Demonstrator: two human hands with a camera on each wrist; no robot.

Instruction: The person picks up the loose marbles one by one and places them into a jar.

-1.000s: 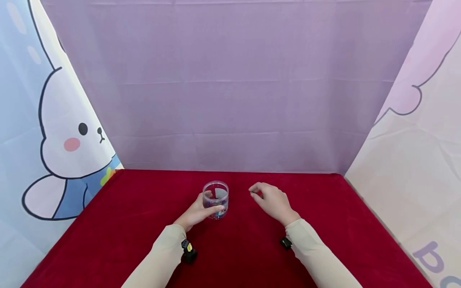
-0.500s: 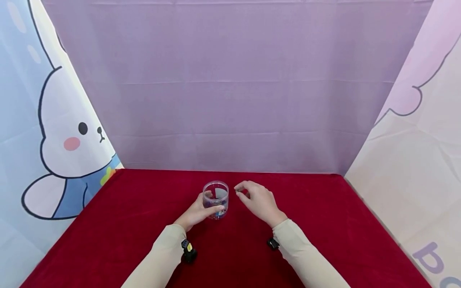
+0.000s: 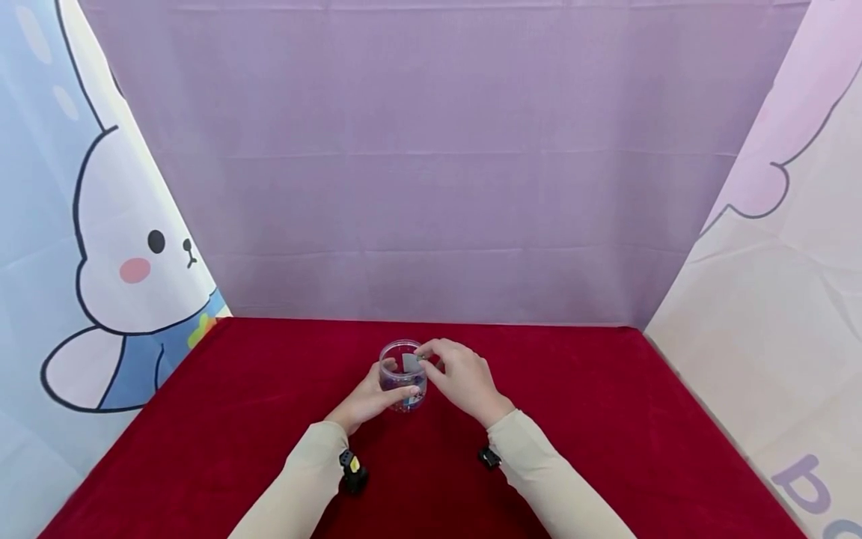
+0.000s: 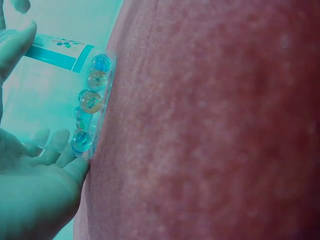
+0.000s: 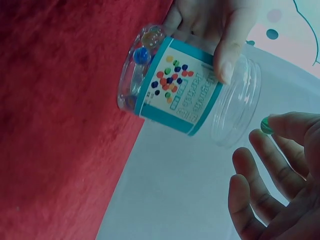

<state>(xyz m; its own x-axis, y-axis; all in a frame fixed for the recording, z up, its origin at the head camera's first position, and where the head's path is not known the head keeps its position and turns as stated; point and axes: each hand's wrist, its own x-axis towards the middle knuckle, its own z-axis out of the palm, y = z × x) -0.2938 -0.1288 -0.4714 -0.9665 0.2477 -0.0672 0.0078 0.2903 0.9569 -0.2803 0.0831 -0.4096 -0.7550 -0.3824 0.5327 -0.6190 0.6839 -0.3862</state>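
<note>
A clear plastic jar (image 3: 412,397) stands upright on the red cloth, its top uncovered. My left hand (image 3: 364,401) grips its side, thumb across the front and fingers behind. Several glass marbles (image 4: 91,101) lie along the jar's bottom; one blue marble (image 5: 142,55) shows beside the label (image 5: 175,82) in the right wrist view. Between thumb and index finger, my right hand (image 3: 461,376) pinches a small green marble (image 5: 266,125). That hand is at the right side of the jar's mouth, with its other fingers loosely bent.
Red cloth (image 3: 606,419) covers the table. Behind it hangs a purple curtain (image 3: 431,165). A rabbit-printed sheet (image 3: 121,209) stands at the left and a pale sheet (image 3: 774,322) at the right. Both wrists wear small black cameras.
My right hand has moved left with the pinched marble, from well apart to the jar's rim. The left hand and jar have stayed in place.
</note>
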